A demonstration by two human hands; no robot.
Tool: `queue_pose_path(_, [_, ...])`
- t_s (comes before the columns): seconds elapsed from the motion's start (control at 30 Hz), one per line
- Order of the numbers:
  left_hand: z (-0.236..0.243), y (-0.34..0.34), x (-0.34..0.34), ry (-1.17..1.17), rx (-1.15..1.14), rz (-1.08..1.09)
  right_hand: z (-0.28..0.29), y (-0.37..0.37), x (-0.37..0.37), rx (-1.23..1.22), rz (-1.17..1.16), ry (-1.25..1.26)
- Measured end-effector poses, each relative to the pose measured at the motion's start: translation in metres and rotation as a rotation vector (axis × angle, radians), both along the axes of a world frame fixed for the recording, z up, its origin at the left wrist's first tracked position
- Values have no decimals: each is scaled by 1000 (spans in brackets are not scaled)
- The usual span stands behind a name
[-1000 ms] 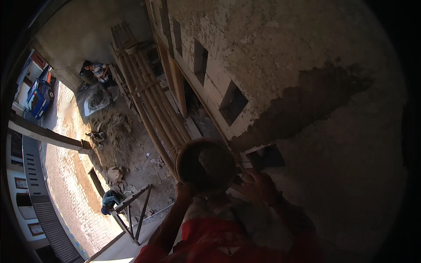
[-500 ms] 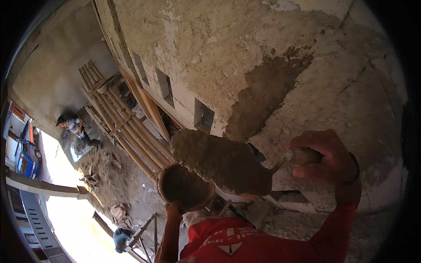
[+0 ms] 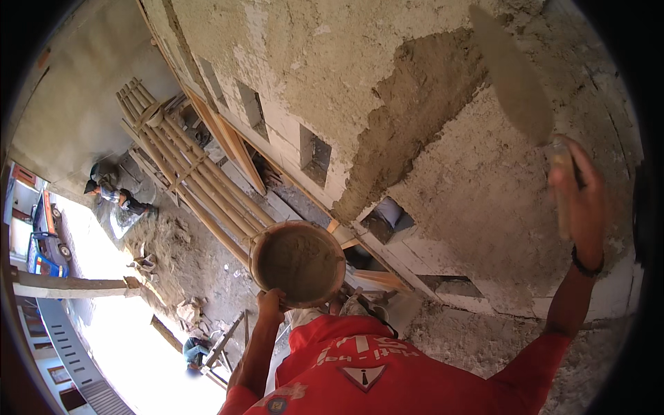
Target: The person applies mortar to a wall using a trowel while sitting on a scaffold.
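Note:
My left hand [image 3: 271, 306] grips the near left rim of a round bowl [image 3: 338, 257], with wet grey mortar [image 3: 296, 266] inside it. Out to the right, my right hand [image 3: 584, 197] is closed around the handle of a trowel [image 3: 515, 79]. The blade points up and left across the wall, slightly blurred, and no heap of mortar shows on it. Below and left of the blade, a darker damp patch of plaster [image 3: 408, 104] spreads over the rough wall [image 3: 318, 69], reaching down toward a square opening [image 3: 387, 220].
Bamboo poles [image 3: 200, 176] lashed together stretch away at the left. More rectangular openings [image 3: 316, 155] line the wall. Far below, one person [image 3: 114, 194] stands by a sand heap [image 3: 169, 242] and another [image 3: 196, 353] near a wooden frame. Vehicles [image 3: 48, 242] stand outside.
The trowel, heaped with mortar beside the bowl before, has swung up and right over the wall, its heap gone. The damp patch looks larger. The bowl shows more fully.

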State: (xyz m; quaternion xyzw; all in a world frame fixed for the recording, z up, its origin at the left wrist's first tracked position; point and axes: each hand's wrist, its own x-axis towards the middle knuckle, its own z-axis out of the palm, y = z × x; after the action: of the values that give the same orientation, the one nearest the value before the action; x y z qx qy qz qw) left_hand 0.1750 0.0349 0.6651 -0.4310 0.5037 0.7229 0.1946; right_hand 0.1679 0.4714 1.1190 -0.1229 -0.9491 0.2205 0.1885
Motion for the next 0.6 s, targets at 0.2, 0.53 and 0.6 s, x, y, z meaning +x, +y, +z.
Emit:
queue_pose_path(0.2, [-5,15,-6,-10,1,-204,-186,-37,-17,-71,577,-371])
queue_pose_path(0.53, [55,55,-19,143,-67,-271,-307,-85,-19,594,628,-464])
queue_pose_path(0.6, [71,63,-21,188,-51,-281,-319,-90,-13,370,665,-540])
